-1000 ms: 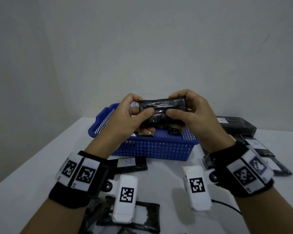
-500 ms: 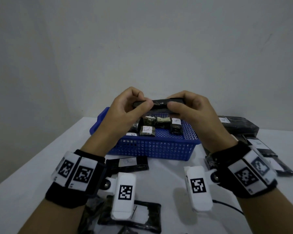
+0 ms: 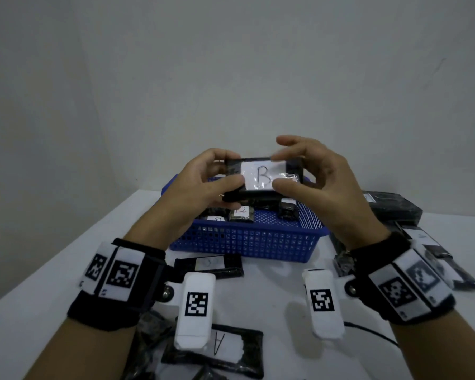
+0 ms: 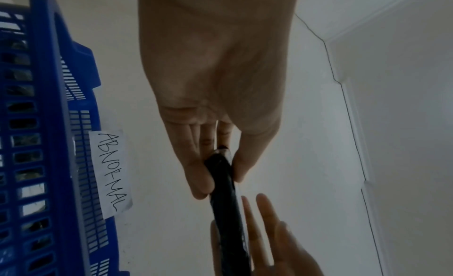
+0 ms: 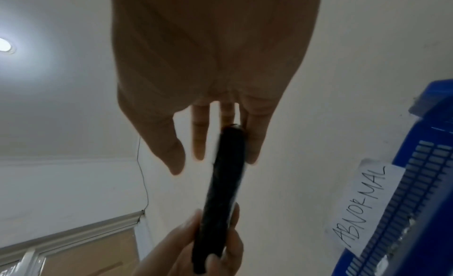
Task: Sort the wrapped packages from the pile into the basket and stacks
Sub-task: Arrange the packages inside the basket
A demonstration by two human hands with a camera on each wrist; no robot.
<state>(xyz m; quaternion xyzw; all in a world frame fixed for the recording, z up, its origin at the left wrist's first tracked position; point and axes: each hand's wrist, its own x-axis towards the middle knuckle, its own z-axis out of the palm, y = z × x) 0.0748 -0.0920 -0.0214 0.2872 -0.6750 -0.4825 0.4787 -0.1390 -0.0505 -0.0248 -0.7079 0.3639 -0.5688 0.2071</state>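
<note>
Head view: both hands hold a black wrapped package (image 3: 263,176) in the air above the blue basket (image 3: 247,242), its white label marked "B" turned toward the camera and reading upright. Its long axis runs sideways, from the left hand (image 3: 200,187) to the right hand (image 3: 321,182). The left fingers and thumb are curled round the package's left end, thumb on the near face. The right thumb presses the near face just beside the label, while the right fingers (image 3: 291,141) are spread loosely over the top edge, mostly straight.

Seen from the left wrist, the package (image 4: 225,193) shows edge-on as a thin dark slab pinched between thumb and fingers; the basket's (image 4: 56,125) outer wall carries a paper tag (image 4: 110,171) reading "ABNORMAL".

Below the fingers, more small labelled packages (image 3: 242,213) lie inside the basket. On the white worktop (image 3: 272,292) near the wrists lies a package labelled "A" (image 3: 217,346), and a dark stack (image 3: 392,209) sits beyond the right hand.
</note>
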